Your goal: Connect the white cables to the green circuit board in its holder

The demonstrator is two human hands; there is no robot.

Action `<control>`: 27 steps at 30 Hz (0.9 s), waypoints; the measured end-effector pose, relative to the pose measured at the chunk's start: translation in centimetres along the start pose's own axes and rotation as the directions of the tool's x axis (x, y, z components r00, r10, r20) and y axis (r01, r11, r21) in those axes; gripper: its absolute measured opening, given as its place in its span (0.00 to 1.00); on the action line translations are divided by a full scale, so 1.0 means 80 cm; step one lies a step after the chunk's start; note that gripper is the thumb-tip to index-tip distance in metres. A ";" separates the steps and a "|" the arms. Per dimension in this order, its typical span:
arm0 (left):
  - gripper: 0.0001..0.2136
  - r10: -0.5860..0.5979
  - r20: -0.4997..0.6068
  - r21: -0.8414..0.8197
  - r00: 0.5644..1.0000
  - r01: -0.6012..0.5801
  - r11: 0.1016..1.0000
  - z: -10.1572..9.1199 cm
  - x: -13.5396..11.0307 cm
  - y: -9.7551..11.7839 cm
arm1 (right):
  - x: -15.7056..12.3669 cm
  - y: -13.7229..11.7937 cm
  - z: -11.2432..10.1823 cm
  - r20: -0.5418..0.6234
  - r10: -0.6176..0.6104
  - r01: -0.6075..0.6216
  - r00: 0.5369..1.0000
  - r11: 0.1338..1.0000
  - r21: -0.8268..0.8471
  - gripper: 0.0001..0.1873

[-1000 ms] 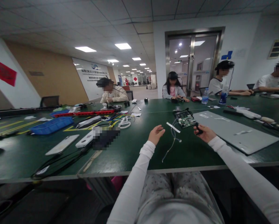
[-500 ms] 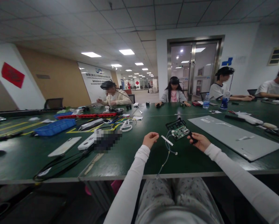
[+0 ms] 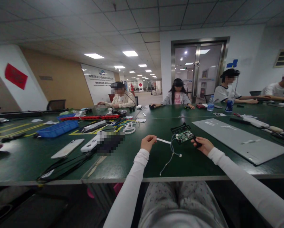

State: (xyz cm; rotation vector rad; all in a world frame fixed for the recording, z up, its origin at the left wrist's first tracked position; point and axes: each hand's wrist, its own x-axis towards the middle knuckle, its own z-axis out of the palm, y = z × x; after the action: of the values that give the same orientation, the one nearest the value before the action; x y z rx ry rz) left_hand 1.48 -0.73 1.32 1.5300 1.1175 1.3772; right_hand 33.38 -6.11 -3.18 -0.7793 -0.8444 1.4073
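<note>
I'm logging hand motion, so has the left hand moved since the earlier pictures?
Yes: the left hand has moved leftward, nearer to the white phone, which lies still.

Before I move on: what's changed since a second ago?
Left grip has taken one end of the white strip and drawn it left; earlier they were apart. Circuit board has come slightly nearer the camera, right grip holding it throughout. Gray panel, white phone and long blue tray stayed put.
</note>
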 end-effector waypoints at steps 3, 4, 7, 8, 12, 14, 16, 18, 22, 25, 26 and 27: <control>0.14 0.006 -0.229 0.044 0.973 0.004 0.999 -0.050 0.005 -0.008 | -0.005 -0.003 0.004 -0.045 -0.007 0.006 0.999 1.000 -0.024 0.09; 0.13 0.002 -0.298 0.073 0.955 0.020 0.997 -0.070 0.006 -0.013 | -0.006 -0.003 0.005 -0.049 -0.006 0.004 0.999 1.000 -0.029 0.09; 0.12 -0.027 -0.479 0.179 0.877 0.128 0.976 -0.133 0.005 -0.030 | -0.006 0.002 0.006 -0.050 0.004 -0.006 0.999 0.999 -0.033 0.09; 0.12 -0.021 -0.521 0.224 0.853 0.161 0.961 -0.151 0.002 -0.034 | -0.006 0.004 0.007 -0.048 0.008 -0.010 0.999 0.999 -0.034 0.09; 0.11 0.015 -0.593 0.491 0.805 0.347 0.799 -0.190 -0.013 -0.036 | -0.006 0.014 0.011 -0.035 0.031 -0.032 0.999 0.999 -0.039 0.10; 0.10 -0.002 -0.584 0.593 0.812 0.428 0.683 -0.193 -0.020 -0.030 | -0.007 0.018 0.017 -0.033 0.044 -0.046 0.998 0.998 -0.044 0.10; 0.09 -0.039 -0.571 0.648 0.820 0.479 0.592 -0.189 -0.024 -0.024 | -0.008 0.022 0.024 -0.032 0.046 -0.048 0.998 0.997 -0.061 0.10; 0.08 -0.073 -0.569 0.683 0.819 0.520 0.513 -0.184 -0.026 -0.018 | -0.010 0.025 0.031 -0.037 0.036 -0.039 0.999 0.995 -0.097 0.10; 0.07 -0.116 -0.572 0.733 0.812 0.569 0.372 -0.178 -0.029 -0.009 | -0.014 0.031 0.042 -0.070 -0.001 -0.012 0.998 0.982 -0.189 0.19; 0.07 -0.129 -0.537 0.777 0.834 0.548 0.311 -0.175 -0.032 -0.005 | -0.017 0.034 0.044 -0.058 -0.060 0.035 0.997 0.933 -0.358 0.25; 0.08 -0.131 -0.526 0.789 0.840 0.540 0.293 -0.174 -0.033 -0.004 | -0.019 0.035 0.045 -0.055 -0.082 0.049 0.995 0.890 -0.453 0.26; 0.08 -0.131 -0.519 0.800 0.845 0.534 0.275 -0.174 -0.034 -0.004 | -0.020 0.035 0.045 -0.055 -0.103 0.054 0.993 0.826 -0.561 0.25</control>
State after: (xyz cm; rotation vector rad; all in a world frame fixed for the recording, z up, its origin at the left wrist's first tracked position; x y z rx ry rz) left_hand -12.47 -3.30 1.75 1.5587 2.6525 0.6229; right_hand 28.89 -7.76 -3.84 -1.2246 -1.2346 1.0433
